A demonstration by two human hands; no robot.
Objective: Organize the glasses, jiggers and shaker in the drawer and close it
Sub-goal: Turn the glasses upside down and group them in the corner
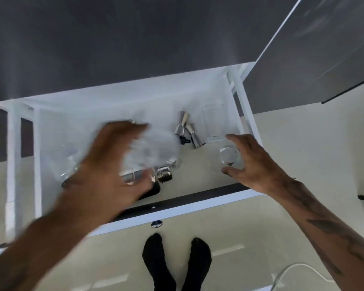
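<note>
The white drawer [177, 208] stands pulled out below me. My left hand [105, 164] is blurred by motion and grips a clear glass [156, 143] above the drawer's middle. A silver shaker [163, 174] lies on its side under that hand, partly hidden. Two steel jiggers [182, 126] [194, 136] lie side by side at the back right. A tall clear glass [213, 122] stands in the back right corner. My right hand [254, 164] is closed around a short clear glass [229, 156] in front of it. Another glass [65, 162] lies at the left.
A small black piece [184, 141] lies beside the jiggers. A flat black object [151, 193] sits at the drawer's front, half under my left hand. A round metal knob [156, 224] sticks out of the drawer front. My feet in black socks [177, 263] stand on the pale floor.
</note>
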